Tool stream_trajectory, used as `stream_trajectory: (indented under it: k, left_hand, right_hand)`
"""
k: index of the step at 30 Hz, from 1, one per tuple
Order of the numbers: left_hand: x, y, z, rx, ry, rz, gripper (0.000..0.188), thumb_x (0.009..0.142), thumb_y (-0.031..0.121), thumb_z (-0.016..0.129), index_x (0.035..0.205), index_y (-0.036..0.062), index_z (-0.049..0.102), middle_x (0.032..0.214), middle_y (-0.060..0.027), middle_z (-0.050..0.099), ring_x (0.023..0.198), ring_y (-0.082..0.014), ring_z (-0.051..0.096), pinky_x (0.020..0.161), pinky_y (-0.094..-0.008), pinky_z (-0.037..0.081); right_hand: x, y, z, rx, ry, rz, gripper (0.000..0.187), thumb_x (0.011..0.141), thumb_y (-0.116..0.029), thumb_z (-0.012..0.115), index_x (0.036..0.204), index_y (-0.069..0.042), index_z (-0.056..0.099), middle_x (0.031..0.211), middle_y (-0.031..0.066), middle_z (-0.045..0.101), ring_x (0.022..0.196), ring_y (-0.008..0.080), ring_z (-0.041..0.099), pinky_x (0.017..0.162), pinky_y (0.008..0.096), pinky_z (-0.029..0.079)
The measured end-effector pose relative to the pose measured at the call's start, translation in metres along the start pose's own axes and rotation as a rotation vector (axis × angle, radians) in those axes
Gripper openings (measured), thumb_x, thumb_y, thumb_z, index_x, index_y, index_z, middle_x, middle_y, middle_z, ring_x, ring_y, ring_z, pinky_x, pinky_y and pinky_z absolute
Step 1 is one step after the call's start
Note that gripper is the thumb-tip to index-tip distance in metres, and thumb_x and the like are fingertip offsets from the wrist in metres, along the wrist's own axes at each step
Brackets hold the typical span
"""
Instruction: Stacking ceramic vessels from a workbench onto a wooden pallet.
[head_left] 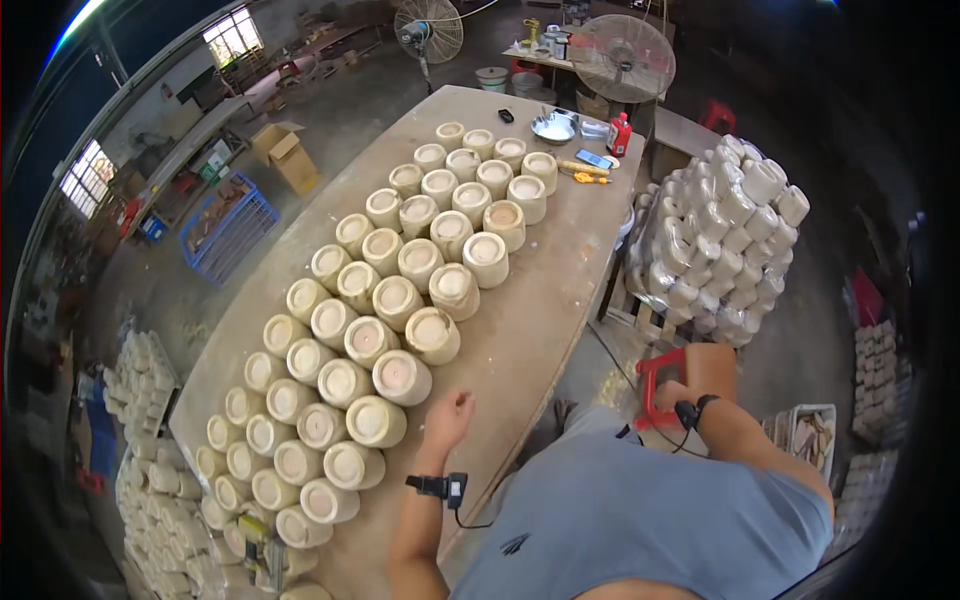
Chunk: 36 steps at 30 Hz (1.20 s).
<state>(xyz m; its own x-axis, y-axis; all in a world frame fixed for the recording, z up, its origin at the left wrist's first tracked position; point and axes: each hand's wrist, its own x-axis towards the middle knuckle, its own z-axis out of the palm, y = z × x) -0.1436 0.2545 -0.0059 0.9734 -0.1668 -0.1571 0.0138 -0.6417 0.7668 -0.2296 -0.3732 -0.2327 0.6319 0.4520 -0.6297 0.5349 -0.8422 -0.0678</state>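
Note:
My left hand [449, 418] is over the wooden table [520, 330], its fingers curled in and nothing visible in them. Just left of it stand rows of pale, round, cup-like wooden blocks [401, 376], each with a round recess or disc on top. Low on my right side, my right hand [669, 396] is closed at the edge of a red plastic stool [648, 388]; its fingertips are partly hidden. A brown box-like piece [710, 370] lies against the stool. Both wrists wear black straps with small devices and cables.
Right of the table rises a plastic-wrapped stack of similar blocks [715, 240]. At the table's far end are a metal bowl [554, 126], a red bottle [619, 134] and a yellow cutter [590, 178]. A tool [262, 550] lies near left; a blue crate [228, 230] stands on the floor.

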Motion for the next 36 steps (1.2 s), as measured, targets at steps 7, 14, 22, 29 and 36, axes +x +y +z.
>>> stream_trajectory:
  k: [7,14,22,29,36]
  left_hand:
    - [0.112,0.05,-0.003,-0.041,0.219,0.108,0.028,0.092,0.023,0.062,0.109,0.0003,0.064,0.097,-0.016,0.07,0.092,-0.0271,0.068,0.08,-0.0372,0.052]
    - [0.196,0.06,0.075,-0.096,0.355,-0.155,0.029,0.091,0.02,0.066,0.114,0.0022,0.062,0.091,-0.0141,0.07,0.081,-0.0241,0.068,0.074,-0.0343,0.053]
    - [0.282,0.11,0.09,0.04,0.337,-0.369,0.043,0.089,0.021,0.065,0.129,0.0063,0.054,0.087,-0.013,0.068,0.078,-0.027,0.066,0.073,-0.0378,0.052]
    - [0.359,0.131,0.093,0.129,0.372,-0.503,0.056,0.086,0.032,0.065,0.134,0.0071,0.052,0.109,-0.0222,0.064,0.097,-0.0367,0.063,0.085,-0.0452,0.051]
    - [0.416,0.118,0.11,0.146,0.325,-0.799,0.063,0.082,0.052,0.064,0.126,0.0072,0.058,0.119,-0.0254,0.06,0.114,-0.0416,0.055,0.097,-0.0503,0.044]
  right_hand:
    - [0.123,0.079,-0.243,0.611,0.41,0.196,0.04,0.078,-0.03,0.067,0.105,-0.001,0.064,0.089,0.0208,0.068,0.085,0.0365,0.067,0.075,0.0472,0.053]
    - [0.282,0.177,-0.44,0.745,0.553,0.382,0.073,0.082,-0.036,0.07,0.14,0.0,0.043,0.126,0.0261,0.058,0.116,0.0386,0.057,0.095,0.0474,0.047]
    - [0.375,0.196,-0.534,0.664,0.47,0.325,0.102,0.076,-0.036,0.074,0.149,0.004,0.015,0.114,0.0283,0.064,0.104,0.0408,0.064,0.088,0.0452,0.052]
    - [0.374,0.193,-0.532,0.767,0.523,0.332,0.065,0.077,-0.025,0.071,0.129,-0.004,0.038,0.104,0.0264,0.066,0.099,0.0421,0.064,0.085,0.0479,0.052]
    - [0.352,0.214,-0.517,0.834,0.518,0.188,0.052,0.074,-0.018,0.071,0.12,-0.004,0.051,0.1,0.0259,0.066,0.098,0.0423,0.064,0.085,0.0479,0.051]
